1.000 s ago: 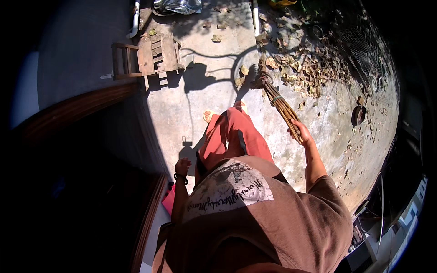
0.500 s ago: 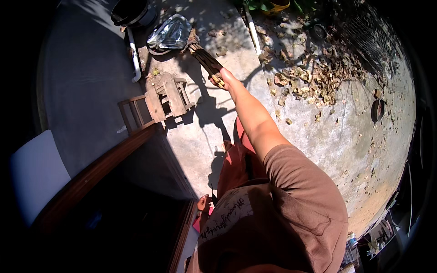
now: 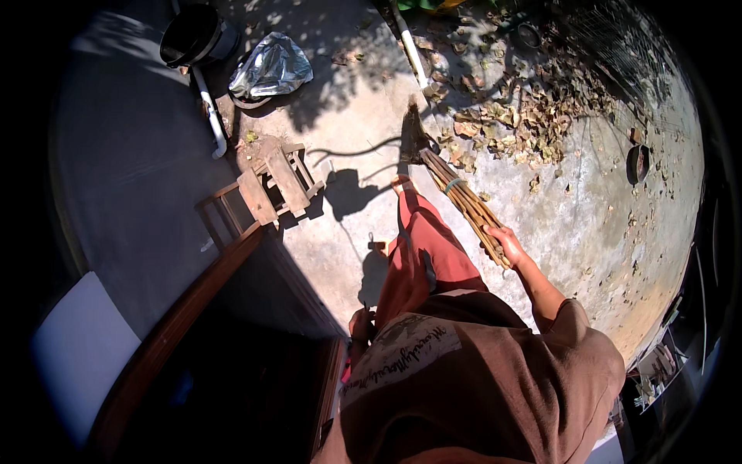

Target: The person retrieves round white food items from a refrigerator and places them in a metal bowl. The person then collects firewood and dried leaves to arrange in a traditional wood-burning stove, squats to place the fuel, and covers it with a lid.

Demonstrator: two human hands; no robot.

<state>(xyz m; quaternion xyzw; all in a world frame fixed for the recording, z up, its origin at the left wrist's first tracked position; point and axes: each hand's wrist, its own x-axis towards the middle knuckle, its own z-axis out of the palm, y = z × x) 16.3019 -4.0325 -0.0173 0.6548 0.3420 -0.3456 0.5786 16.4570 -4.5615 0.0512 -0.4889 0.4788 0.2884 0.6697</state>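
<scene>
A broom of bundled stalks (image 3: 467, 203), tied partway along with a greenish band, slants across the concrete in front of my right leg. My right hand (image 3: 506, 246) is closed around the upper end of its handle. The dark bristle end (image 3: 413, 139) is near the ground, just beyond my bare foot; whether it touches is hard to judge. My left hand (image 3: 361, 324) hangs low at my side by the doorway, in shadow, its fingers too dark to make out.
Dry leaves (image 3: 525, 127) lie heaped at the far right beside a white pipe (image 3: 411, 48). Small wooden stools (image 3: 278, 182) stand left ahead. Beyond them are a silver sheet (image 3: 274, 66) over a round container and a black bucket (image 3: 193, 39). A wooden door frame (image 3: 178, 325) runs along my left.
My right hand has swung the broom back toward me and to the right, away from the silver sheet. My bare foot now shows ahead. The view has shifted a little.
</scene>
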